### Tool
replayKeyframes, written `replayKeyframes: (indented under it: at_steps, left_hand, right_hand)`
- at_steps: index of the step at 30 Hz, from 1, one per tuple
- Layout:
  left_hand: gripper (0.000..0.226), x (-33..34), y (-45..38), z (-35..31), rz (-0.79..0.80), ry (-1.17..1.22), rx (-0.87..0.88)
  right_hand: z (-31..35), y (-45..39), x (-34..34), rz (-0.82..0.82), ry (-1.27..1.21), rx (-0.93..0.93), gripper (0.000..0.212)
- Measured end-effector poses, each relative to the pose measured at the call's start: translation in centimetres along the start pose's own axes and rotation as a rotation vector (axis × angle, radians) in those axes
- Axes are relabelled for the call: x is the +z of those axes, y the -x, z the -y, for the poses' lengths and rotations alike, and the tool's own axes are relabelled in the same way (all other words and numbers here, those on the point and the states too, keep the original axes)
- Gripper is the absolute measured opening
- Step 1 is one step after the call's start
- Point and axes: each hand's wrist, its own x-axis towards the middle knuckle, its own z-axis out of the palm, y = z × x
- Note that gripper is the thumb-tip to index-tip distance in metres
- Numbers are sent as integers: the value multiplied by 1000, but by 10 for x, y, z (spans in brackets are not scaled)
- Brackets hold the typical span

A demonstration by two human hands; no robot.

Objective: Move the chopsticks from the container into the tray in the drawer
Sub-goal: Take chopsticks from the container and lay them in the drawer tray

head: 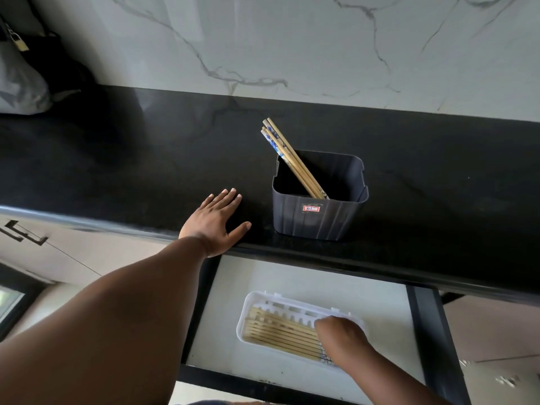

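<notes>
A dark grey square container (318,220) stands on the black countertop. Several bamboo chopsticks (289,159) with blue-patterned tops lean in it toward the back left. Below, an open drawer (388,311) holds a white plastic tray (254,305) with several chopsticks (280,334) lying side by side. My left hand (214,222) rests flat on the counter's front edge, left of the container, fingers straight. My right hand (342,339) is down in the tray's right end, over the chopsticks' ends; its fingers are hidden and blurred.
A marble-patterned wall (292,48) rises behind the counter. A dark bag (35,74) with a small padlock sits at the far left of the counter. The drawer's dark front rail (233,378) and right side rail bound the tray.
</notes>
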Motion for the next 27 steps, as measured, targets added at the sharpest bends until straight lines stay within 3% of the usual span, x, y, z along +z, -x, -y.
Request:
replayKeyframes:
  at_steps: [5,8,14,18,21,23,25,27]
  left_hand:
    - [84,-1,1,0,-16,10,1]
    - [85,-1,1,0,-14,18,1]
    - [80,1,2,1,-12,14,6]
    - [85,1,2,2,-16,25,11]
    - [86,1,2,2,-20,30,11]
    - [85,1,2,1,-22,27,12]
    - [81,1,2,1,-23,23,13]
    - [80,1,2,1,-27,29,14]
  right_hand:
    - [1,1,0,-20,0,54,37]
    - [0,3,-5,-32,-28,107,17]
    - [7,12,-23,30,-120,162,25]
    - [23,30,-100,-14,-326,0,17]
    - [41,58,-190,-183,-553,-215,14]
    - [47,71,-242,-388,-693,-301,10]
    - [45,69,-278,-631,-748,-262,6]
    - [40,53,-300,-806,-617,-94,11]
